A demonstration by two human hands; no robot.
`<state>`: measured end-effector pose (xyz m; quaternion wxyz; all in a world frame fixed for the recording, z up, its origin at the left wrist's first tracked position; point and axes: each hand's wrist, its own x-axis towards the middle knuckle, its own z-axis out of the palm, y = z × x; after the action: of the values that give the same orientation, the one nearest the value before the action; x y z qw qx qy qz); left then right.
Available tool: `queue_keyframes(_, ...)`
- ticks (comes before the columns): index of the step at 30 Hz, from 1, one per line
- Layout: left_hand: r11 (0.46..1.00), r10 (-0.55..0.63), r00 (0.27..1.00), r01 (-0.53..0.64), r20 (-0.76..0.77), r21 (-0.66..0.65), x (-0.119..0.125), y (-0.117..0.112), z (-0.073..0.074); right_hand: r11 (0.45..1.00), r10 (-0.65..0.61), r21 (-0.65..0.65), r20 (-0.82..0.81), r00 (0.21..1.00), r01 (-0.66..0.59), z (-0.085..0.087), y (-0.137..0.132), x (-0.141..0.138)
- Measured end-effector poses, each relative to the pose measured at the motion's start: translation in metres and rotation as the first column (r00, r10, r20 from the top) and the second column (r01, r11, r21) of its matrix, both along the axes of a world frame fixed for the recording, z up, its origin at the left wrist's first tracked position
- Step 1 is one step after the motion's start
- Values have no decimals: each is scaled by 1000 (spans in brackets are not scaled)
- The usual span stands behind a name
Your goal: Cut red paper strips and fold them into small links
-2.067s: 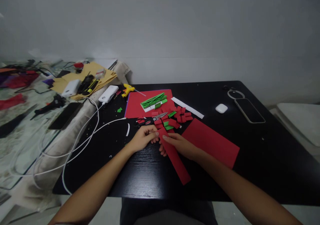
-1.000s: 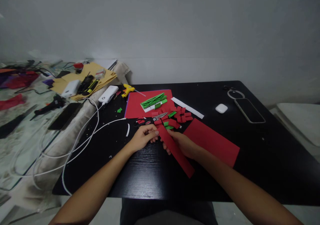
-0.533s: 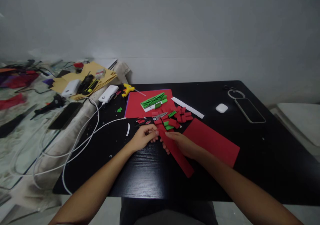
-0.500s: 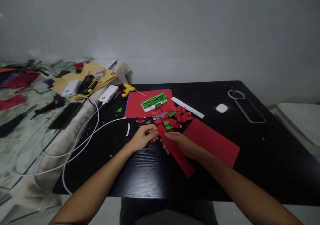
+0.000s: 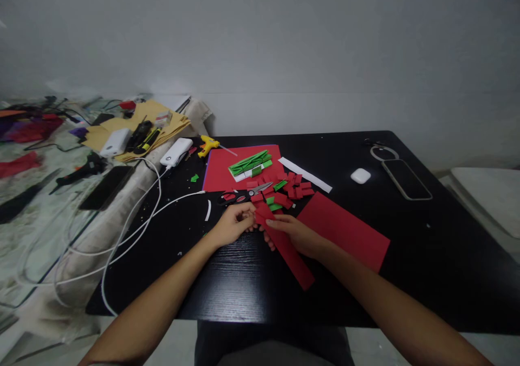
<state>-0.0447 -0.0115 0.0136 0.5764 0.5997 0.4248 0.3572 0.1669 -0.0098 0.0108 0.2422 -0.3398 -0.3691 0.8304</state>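
A long red paper strip [image 5: 291,257] slants down toward me above the black desk, its upper end between my two hands. My left hand [image 5: 234,225] has its fingers closed at the strip's top left corner. My right hand [image 5: 293,233] pinches the strip just below, thumb on top and fingers underneath. A fold shows near the top end. Just beyond my hands lie scissors [image 5: 252,193] with their blades apart, among small red paper pieces [image 5: 298,186] and a few green ones [image 5: 274,203]. Under my right forearm rests a larger red sheet [image 5: 345,228].
A pleated green paper piece [image 5: 249,163] lies on a red sheet [image 5: 215,171] at the back. Beside it are a yellow glue gun [image 5: 208,145] and a white strip [image 5: 304,175]. White cables [image 5: 152,220] cross the left side from a power bank [image 5: 176,152]. A phone [image 5: 406,179] and a white case [image 5: 360,176] lie right.
The strip's top end now shows a folded-over corner between my hands. My right thumb has shifted slightly down and left. The items on the desk stay put.
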Motion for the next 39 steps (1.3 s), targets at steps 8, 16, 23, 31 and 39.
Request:
queue_keyframes(8,999,-15,1000,15,1,28,0,1,0,1000,0,-5,7,1000,0,-1,0,0)
queue_keyframes(16,1000,-2,1000,2,-28,7,2,0,-2,1000,7,-18,15,1000,-7,-2,1,-1)
queue_keyframes(23,1000,6,999,-6,-42,9,3,0,-2,997,22,-71,20,1000,-21,-1,2,-1)
queue_keyframes(31,1000,19,1000,-18,-22,24,2,1,0,997,39,-64,40,998,-37,3,2,1)
queue_keyframes(39,998,63,998,-63,4,9,2,2,0,998,35,-59,48,998,-32,6,1,2)
